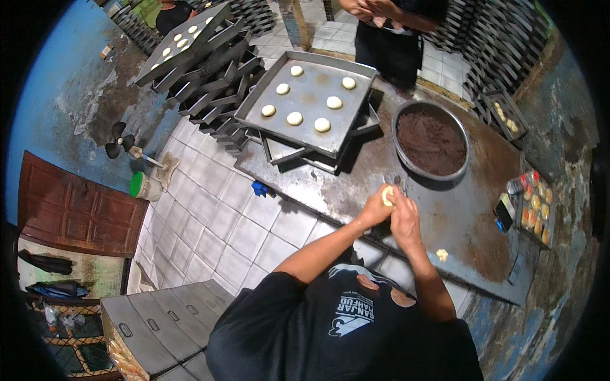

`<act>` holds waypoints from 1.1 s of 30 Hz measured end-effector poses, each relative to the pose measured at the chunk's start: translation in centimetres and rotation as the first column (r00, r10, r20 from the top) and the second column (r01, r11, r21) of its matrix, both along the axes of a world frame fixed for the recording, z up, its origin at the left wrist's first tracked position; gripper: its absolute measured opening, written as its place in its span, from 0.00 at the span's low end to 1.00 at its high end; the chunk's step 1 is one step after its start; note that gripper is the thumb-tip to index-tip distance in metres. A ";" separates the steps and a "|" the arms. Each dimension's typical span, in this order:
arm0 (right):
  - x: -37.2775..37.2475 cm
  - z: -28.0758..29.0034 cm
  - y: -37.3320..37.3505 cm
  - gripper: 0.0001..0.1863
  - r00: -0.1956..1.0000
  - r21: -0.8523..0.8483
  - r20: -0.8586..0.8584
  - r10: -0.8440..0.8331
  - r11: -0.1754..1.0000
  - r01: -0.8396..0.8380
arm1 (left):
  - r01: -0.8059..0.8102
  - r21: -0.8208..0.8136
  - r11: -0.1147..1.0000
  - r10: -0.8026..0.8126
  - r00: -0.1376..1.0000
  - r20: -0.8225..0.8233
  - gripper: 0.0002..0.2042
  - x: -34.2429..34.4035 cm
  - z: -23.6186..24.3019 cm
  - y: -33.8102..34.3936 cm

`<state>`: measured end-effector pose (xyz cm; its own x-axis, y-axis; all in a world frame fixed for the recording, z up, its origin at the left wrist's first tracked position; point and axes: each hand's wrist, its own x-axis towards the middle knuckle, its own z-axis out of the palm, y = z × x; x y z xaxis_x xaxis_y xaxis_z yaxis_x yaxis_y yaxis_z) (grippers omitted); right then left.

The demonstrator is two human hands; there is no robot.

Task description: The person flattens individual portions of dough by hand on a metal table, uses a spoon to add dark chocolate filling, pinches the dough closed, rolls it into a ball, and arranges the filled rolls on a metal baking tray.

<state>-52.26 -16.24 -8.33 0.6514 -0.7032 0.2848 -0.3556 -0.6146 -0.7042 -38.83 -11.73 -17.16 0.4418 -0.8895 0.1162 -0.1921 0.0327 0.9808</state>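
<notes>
My left hand (pixel 375 209) holds a pale piece of dough (pixel 387 195), while my right hand (pixel 404 219) is closed against it, with a small dark item at the fingertips that I cannot make out. Beyond them sits a round metal basin (pixel 429 109) of dark brown crumbly filling (pixel 431 143). A square metal tray (pixel 304 89) bearing several round dough pieces (pixel 322 124) rests on other trays at the back of the metal worktable (pixel 467 222). A small dough piece (pixel 441 254) lies near the table's front edge, right of my forearm.
Stacked trays (pixel 203 82) stand back left. A co-worker (pixel 387 51) stands across the table; another person (pixel 171 16) is farther back. At right are packaged buns (pixel 537 209), a phone (pixel 505 209) and a small tray (pixel 508 120). A fan (pixel 121 140), bucket (pixel 143 187) and metal boxes (pixel 152 320) stand left.
</notes>
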 end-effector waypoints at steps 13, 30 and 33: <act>-7.0 -1.8 6.3 0.29 0.749 0.530 0.519 -0.411 0.842 0.094 | 0.224 0.126 0.966 -0.122 0.832 -0.542 0.16 -7.5 10.1 5.8; -10.7 -1.2 6.0 0.10 0.999 0.262 -0.036 -0.027 0.964 0.036 | 0.596 0.391 0.701 -0.711 0.629 0.316 0.22 -7.0 0.8 4.6; -12.0 0.4 6.3 0.07 0.946 0.859 0.320 0.049 0.405 -0.312 | 0.621 0.536 0.572 -0.820 0.457 0.345 0.15 -6.7 -0.3 5.3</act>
<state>-64.30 -9.96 -7.92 0.8105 -0.5133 -0.2822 -0.0828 0.3765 -0.9227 -45.56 -6.38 -17.45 -0.4245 -0.8745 -0.2345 -0.6921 0.1465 0.7068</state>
